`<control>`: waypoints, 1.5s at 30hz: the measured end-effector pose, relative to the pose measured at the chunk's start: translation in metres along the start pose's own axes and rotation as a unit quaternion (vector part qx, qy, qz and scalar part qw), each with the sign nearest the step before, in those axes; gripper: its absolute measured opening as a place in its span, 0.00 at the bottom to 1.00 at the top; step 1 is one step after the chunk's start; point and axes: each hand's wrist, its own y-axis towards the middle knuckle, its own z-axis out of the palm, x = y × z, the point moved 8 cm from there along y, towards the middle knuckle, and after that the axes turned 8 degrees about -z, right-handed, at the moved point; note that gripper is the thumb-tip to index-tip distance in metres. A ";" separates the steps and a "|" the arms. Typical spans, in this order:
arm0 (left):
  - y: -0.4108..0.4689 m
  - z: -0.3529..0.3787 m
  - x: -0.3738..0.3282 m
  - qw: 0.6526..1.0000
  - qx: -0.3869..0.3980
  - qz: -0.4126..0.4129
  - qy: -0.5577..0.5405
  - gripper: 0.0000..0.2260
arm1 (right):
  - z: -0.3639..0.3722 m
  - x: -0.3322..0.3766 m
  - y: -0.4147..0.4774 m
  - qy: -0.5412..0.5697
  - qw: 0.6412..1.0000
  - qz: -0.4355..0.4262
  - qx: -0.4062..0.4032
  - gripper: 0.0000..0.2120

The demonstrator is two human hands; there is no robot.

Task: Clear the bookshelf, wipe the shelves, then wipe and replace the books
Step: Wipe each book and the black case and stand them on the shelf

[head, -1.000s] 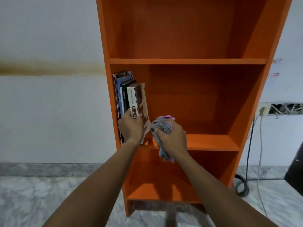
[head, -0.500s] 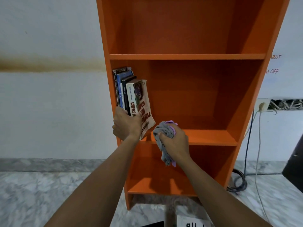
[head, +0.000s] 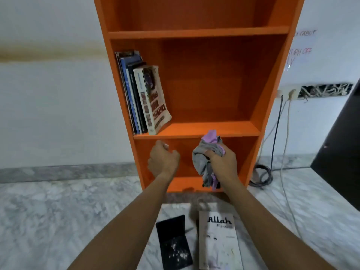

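Slightly tilted books (head: 143, 94) on orange bookshelf (head: 204, 84)

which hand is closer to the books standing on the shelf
Left. The left hand is just below the books; the right hand, holding the cloth, is farther off to their right.

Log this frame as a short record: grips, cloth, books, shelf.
left grip: fingers curled, holding nothing, below the books' shelf
right grip: holds bunched grey-purple cloth
shelved books: upright at shelf's left end, outermost leaning
floor books: black book, white book, lying flat
bookshelf: orange, against white wall
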 end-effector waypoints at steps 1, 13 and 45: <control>-0.012 0.013 0.009 0.999 0.033 0.000 0.018 0.06 | -0.010 -0.012 -0.005 -0.004 1.000 0.018 -0.008 0.20; -0.218 0.197 0.273 0.846 0.413 -0.176 0.287 0.18 | -0.086 -0.274 -0.154 -0.171 0.949 0.262 0.029 0.08; -0.218 0.079 0.132 0.744 0.565 -0.250 -0.254 0.25 | -0.030 -0.086 -0.098 -0.408 0.891 -0.178 0.090 0.22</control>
